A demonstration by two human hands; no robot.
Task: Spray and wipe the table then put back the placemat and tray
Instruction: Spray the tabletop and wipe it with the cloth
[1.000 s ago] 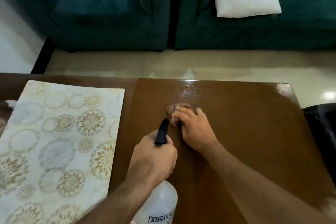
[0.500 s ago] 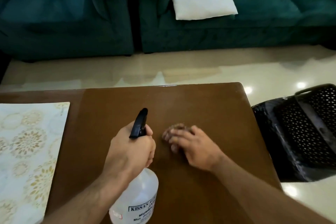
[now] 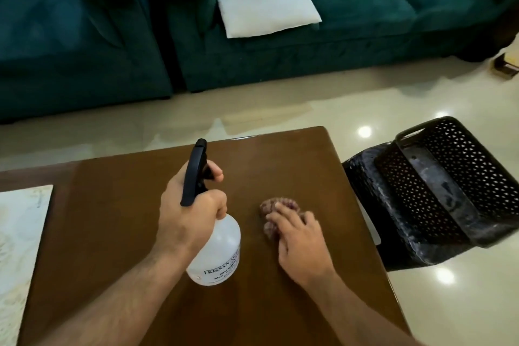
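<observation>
Head view shows your right hand, fingers flat on the crumpled pinkish cloth, has slid toward the brown wooden table's right edge, while your left hand grips the clear plastic spray bottle with a finger at the trigger, so spraying and wiping carry on and the floral placemat waits at lower left.

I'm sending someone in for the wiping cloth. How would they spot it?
Look at the brown wooden table. Right of the clear spray bottle, the small crumpled pinkish cloth lies under the right hand's fingers, the only fabric on the wood.
</observation>
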